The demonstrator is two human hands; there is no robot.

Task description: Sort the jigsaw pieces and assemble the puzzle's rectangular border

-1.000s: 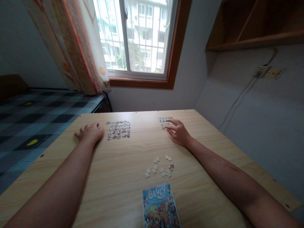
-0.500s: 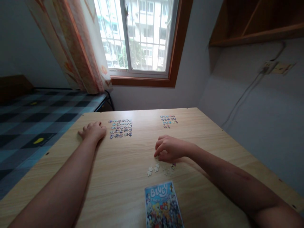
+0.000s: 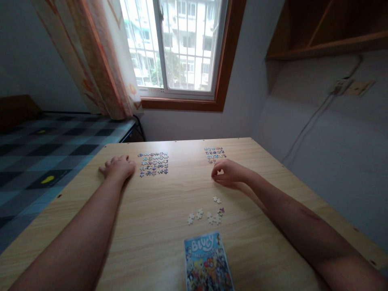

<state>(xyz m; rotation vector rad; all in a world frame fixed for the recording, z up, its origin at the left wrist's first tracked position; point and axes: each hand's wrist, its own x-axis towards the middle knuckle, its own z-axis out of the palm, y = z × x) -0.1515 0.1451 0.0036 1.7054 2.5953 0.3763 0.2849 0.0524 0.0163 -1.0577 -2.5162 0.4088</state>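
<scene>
My left hand [image 3: 117,167] lies flat on the table with its fingers spread, holding nothing. Just right of it, colourful jigsaw puzzle pieces [image 3: 154,164] lie in rows. My right hand [image 3: 226,171] is raised a little over the table, thumb and fingers pinched on a jigsaw puzzle piece that is mostly hidden. Beyond this hand is a smaller group of rowed pieces [image 3: 215,152], its nearest row partly covered. Closer to me, several loose pale pieces [image 3: 209,218] lie scattered, with one coloured piece [image 3: 222,210] among them.
A blue Bluey puzzle box [image 3: 207,262] lies at the front of the wooden table [image 3: 145,250]. A bed with a checked cover [image 3: 75,133] is on the left. Behind the table is a window [image 3: 188,48]; a wall shelf [image 3: 330,44] hangs at upper right.
My right hand has moved away from me and slightly right, from the loose pieces toward the smaller rows, taking a puzzle piece along. My left hand stays where it was.
</scene>
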